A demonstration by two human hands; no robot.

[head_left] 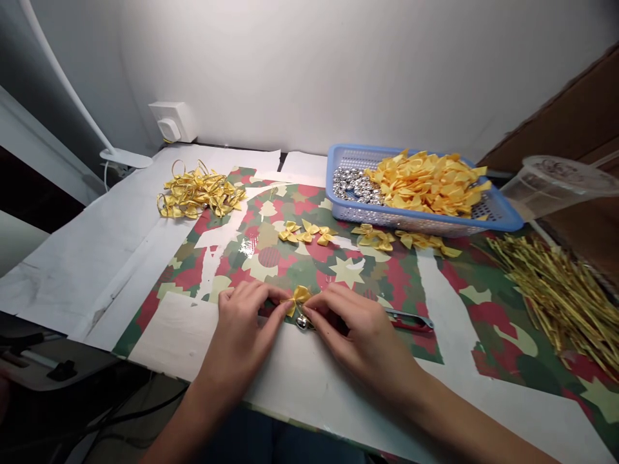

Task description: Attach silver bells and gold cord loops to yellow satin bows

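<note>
While the left hand (249, 316) pinches a yellow bow (302, 294) near the front edge of the table (294, 374), the right hand (353, 319) pinches its other side; a silver bell (302, 322) sits just below.

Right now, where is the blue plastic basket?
In the head view, the blue plastic basket stands right of centre, close to the wall, just behind some loose yellow ribbon bows and beyond the right hand.

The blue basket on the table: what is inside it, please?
Inside the blue basket lie small silver balls on the left and a heap of yellow ribbon bows to their right. What the heap covers underneath cannot be seen.
</note>
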